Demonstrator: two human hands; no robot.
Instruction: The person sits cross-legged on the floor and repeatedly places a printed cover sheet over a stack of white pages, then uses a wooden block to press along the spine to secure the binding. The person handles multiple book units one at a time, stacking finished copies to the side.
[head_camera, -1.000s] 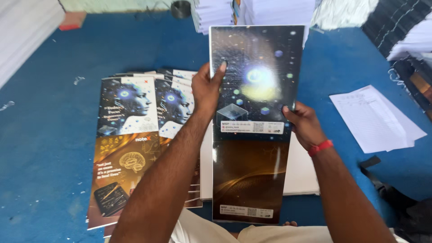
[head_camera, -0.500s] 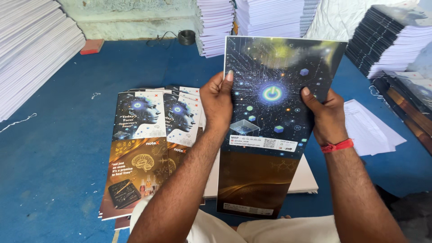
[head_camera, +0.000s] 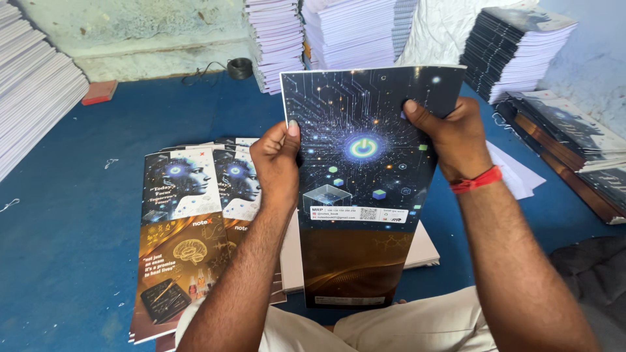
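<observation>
Raised higher, cover sheet hangs above blue floor.

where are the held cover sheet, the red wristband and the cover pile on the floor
cover sheet (head_camera: 365, 189), head view, its middle
red wristband (head_camera: 478, 180), head view, the band's front
cover pile (head_camera: 182, 248), head view, top sheet

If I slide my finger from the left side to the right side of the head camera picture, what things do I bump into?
White paper stacks → pile of printed cover sheets on the blue floor → left hand → the dark cover sheet held up → right hand with a red wrist thread → stack of dark-covered notebooks.
</observation>
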